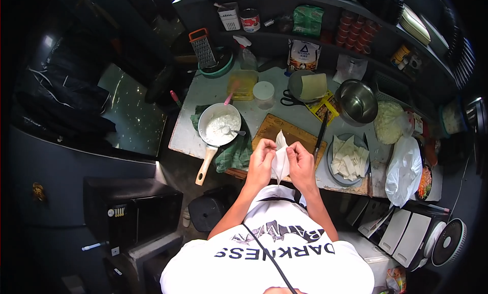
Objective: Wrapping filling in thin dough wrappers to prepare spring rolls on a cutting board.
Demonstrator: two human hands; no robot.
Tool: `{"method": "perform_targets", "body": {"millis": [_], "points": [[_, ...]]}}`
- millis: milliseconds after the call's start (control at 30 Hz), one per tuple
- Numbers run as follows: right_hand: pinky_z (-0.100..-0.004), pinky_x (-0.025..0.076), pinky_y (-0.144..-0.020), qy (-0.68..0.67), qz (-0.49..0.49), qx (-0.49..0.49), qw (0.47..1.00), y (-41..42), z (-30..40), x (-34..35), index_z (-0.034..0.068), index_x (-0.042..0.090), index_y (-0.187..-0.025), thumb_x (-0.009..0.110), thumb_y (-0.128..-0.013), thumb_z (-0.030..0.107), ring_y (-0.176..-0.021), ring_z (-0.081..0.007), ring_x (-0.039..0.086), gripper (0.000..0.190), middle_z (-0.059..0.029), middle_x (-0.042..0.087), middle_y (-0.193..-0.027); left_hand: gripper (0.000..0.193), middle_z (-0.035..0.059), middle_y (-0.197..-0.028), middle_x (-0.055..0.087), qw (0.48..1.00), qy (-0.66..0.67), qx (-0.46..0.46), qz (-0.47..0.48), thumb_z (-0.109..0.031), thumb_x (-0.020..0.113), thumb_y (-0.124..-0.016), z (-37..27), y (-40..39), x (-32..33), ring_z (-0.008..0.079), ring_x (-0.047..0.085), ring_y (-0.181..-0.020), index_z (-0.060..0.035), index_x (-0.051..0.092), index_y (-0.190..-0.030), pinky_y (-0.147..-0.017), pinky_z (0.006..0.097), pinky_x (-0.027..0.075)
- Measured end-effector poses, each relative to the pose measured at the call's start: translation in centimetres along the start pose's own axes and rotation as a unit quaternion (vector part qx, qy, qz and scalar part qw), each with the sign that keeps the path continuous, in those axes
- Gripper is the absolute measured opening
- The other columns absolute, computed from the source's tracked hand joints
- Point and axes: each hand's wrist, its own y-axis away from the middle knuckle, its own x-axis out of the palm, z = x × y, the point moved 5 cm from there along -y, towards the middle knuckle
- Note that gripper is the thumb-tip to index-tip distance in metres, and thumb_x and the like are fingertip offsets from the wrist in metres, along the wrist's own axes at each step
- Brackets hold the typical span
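Observation:
My left hand [262,160] and my right hand [301,159] pinch a thin white wrapper sheet [280,162] from both sides, near the front edge of the table. It looks folded, with a pointed top. Beneath and beyond it lies a wooden cutting board [271,127]. A black-handled knife [322,133] rests across the board's right side. To the right, a grey plate [333,175] bears a pile of pale folded wrapper pieces [349,156]. On the left stands a white saucepan [201,122] with a wooden handle, holding white paste [220,122] and a spoon [239,132].
A green cloth [236,153] lies beside the saucepan. Behind the board are a lidded jar [264,95], black scissors [291,99], a yellow packet [326,109] and a steel bowl [357,102]. A white plastic bag [405,172] overhangs the front edge at right. Another knife [368,156] lies beside the plate.

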Motion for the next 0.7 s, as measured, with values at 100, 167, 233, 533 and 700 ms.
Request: {"method": "perform_targets", "body": {"millis": [100,167,233,533,700], "points": [[-0.0314,0.038,-0.051,0.015,-0.007,-0.044,0.999,0.1,0.3,0.5,-0.002,0.058,-0.09,0.059,-0.104,0.015,-0.057,-0.0084,0.046,0.022,-0.0106,0.051,-0.06,0.03,0.0073,-0.071,0.058,0.988,-0.148,0.037,0.014,-0.025,0.052,-0.105,-2.8,0.4,1.7,0.0139,0.051,-0.063,0.0017,0.056,-0.092,-0.06,0.0332,0.043],[-0.0304,0.037,-0.05,0.013,-0.009,-0.063,0.998,0.3,0.5,0.5,-0.003,0.057,-0.088,0.057,-0.106,0.018,-0.056,-0.0103,0.045,0.027,-0.0089,0.051,-0.06,0.044,0.0117,-0.057,0.046,0.97,-0.242,0.011,0.035,-0.034,0.053,-0.106,-2.2,0.3,2.4,0.0145,0.043,-0.055,0.0049,0.061,-0.088,-0.051,0.038,0.037],[-0.0296,0.036,-0.05,-0.019,-0.01,-0.071,0.997,0.2,-1.0,0.6,-0.002,0.057,-0.087,0.056,-0.107,0.021,-0.056,-0.0103,0.044,0.031,-0.0074,0.051,-0.06,0.049,0.009,-0.056,0.048,0.978,-0.202,0.011,0.041,-0.039,0.054,-0.106,-1.9,0.4,2.7,0.0124,0.043,-0.055,0.0042,0.062,-0.085,-0.05,0.0361,0.036],[-0.0265,0.036,-0.052,-0.117,0.1,-0.05,0.987,0.8,-0.6,-0.4,-0.001,0.058,-0.077,0.063,-0.103,0.037,-0.06,-0.0028,0.041,0.046,0.006,0.05,-0.062,0.062,-0.0066,-0.059,0.051,0.998,-0.038,-0.036,0.035,-0.049,0.053,-0.106,-0.4,0.6,2.4,0.0028,0.04,-0.056,-0.0018,0.057,-0.066,-0.048,0.0271,0.03],[-0.0259,0.037,-0.052,-0.114,0.188,-0.013,0.975,1.2,0.2,-0.5,-0.001,0.064,-0.074,0.068,-0.101,0.029,-0.059,-0.0021,0.045,0.04,0.0058,0.055,-0.061,0.062,-0.007,-0.058,0.05,1.0,-0.008,-0.019,0.011,-0.047,0.054,-0.107,-0.4,0.7,2.3,0.0017,0.038,-0.056,-0.003,0.056,-0.064,-0.048,0.0269,0.029]]}}
